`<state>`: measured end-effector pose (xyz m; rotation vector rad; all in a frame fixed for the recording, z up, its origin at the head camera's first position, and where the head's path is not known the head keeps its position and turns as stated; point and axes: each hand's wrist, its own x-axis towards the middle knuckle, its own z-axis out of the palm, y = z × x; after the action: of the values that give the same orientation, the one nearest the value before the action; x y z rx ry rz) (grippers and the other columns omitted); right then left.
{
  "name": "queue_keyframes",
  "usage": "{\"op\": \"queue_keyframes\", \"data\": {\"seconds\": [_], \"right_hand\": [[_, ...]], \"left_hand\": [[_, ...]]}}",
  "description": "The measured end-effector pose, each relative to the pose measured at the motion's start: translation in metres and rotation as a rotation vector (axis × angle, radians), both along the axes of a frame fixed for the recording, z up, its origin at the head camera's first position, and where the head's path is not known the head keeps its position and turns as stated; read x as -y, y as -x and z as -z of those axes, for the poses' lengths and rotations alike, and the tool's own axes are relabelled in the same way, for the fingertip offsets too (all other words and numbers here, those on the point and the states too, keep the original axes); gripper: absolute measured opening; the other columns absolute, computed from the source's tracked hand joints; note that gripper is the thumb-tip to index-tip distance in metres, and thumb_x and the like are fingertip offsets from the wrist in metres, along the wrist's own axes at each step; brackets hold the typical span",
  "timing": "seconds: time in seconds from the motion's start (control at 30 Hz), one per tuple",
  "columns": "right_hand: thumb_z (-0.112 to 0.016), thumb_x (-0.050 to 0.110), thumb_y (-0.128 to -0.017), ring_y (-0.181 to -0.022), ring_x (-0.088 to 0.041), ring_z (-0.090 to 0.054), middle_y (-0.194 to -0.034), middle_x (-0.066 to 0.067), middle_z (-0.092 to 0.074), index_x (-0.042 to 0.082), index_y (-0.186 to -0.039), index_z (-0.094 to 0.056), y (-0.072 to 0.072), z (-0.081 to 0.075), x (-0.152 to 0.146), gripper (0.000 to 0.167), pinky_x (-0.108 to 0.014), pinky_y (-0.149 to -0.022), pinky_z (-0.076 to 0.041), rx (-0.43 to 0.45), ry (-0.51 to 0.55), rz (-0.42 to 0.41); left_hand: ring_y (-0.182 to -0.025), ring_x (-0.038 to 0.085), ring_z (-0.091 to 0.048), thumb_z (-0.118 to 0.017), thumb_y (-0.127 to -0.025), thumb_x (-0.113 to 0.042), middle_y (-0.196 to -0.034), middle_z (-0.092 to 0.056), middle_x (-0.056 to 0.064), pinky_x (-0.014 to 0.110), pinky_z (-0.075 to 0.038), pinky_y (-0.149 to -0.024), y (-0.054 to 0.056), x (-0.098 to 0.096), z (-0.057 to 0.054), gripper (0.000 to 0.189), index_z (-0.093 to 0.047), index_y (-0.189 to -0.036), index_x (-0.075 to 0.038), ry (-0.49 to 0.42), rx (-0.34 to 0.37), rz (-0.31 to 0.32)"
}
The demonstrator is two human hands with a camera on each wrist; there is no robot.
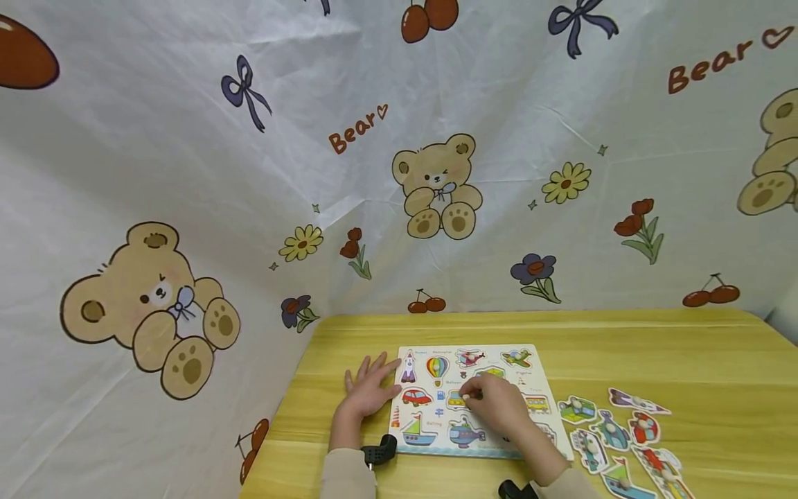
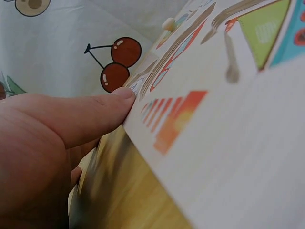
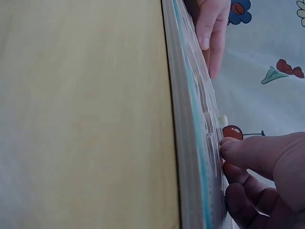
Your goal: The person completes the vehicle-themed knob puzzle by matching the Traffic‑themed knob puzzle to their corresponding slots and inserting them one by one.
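A white puzzle board (image 1: 430,430) with vehicle pictures lies on the table. My left hand (image 1: 368,391) rests beside its left edge, fingers spread; in the left wrist view the thumb (image 2: 107,107) touches that edge. My right hand (image 1: 501,405) is over the middle of the board, its thumb and curled fingers pinching at a yellow vehicle puzzle piece (image 1: 456,400). Most of that piece is hidden under the fingers. In the right wrist view the right thumb (image 3: 252,152) and fingertips are right at the board's surface. A hot-air balloon picture (image 1: 438,368) shows above.
Right of the board lie several loose puzzle pieces, among them a rocket (image 1: 637,400), a sailboat (image 1: 625,478), a red car (image 1: 644,428) and a blue submarine (image 1: 613,431). A white cloth (image 1: 374,277) printed with bears hangs behind the wooden table (image 1: 729,360).
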<state>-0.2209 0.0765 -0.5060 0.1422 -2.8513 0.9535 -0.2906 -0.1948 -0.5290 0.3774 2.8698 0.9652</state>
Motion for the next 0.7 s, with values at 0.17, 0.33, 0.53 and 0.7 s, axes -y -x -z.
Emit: {"op": "queue_keyframes", "data": {"seconds": [0.17, 0.33, 0.53, 0.7], "right_hand": [[-0.078, 0.012, -0.082, -0.071, -0.006, -0.053, -0.077, 0.010, -0.061, 0.022, -0.085, -0.077, -0.002, -0.001, 0.001, 0.010, -0.029, -0.063, -0.043, -0.014, -0.002, 0.001], [-0.079, 0.016, -0.083, -0.067, -0.005, -0.054, -0.075, 0.013, -0.062, 0.022, -0.092, -0.078, -0.003, -0.002, -0.001, 0.012, -0.027, -0.059, -0.041, -0.053, -0.015, 0.012], [-0.079, 0.019, -0.084, -0.065, -0.007, -0.055, -0.078, 0.012, -0.068, 0.020, -0.098, -0.077, -0.009, -0.011, -0.009, 0.015, -0.027, -0.058, -0.040, -0.060, -0.026, 0.058], [-0.075, 0.015, -0.085, -0.059, -0.009, -0.048, -0.084, 0.008, -0.070, 0.019, -0.102, -0.077, -0.016, -0.023, -0.023, 0.017, -0.025, -0.050, -0.035, -0.032, -0.010, 0.089]], "left_hand": [[-0.155, 0.042, -0.008, -0.067, -0.094, -0.034, -0.165, -0.029, 0.007, 0.074, 0.011, -0.114, 0.000, 0.000, 0.000, 0.054, -0.053, -0.146, -0.028, -0.009, -0.002, -0.003], [-0.155, 0.042, -0.008, -0.067, -0.094, -0.033, -0.165, -0.029, 0.008, 0.075, 0.011, -0.114, 0.000, 0.001, 0.000, 0.054, -0.053, -0.145, -0.028, -0.013, -0.005, 0.001], [-0.155, 0.042, -0.008, -0.067, -0.094, -0.033, -0.166, -0.028, 0.008, 0.074, 0.012, -0.114, 0.001, 0.001, 0.000, 0.054, -0.053, -0.146, -0.028, -0.020, -0.008, 0.004], [-0.155, 0.042, -0.008, -0.067, -0.093, -0.033, -0.165, -0.029, 0.008, 0.074, 0.012, -0.114, 0.000, 0.001, 0.000, 0.054, -0.053, -0.145, -0.027, -0.022, -0.008, -0.001]]}}
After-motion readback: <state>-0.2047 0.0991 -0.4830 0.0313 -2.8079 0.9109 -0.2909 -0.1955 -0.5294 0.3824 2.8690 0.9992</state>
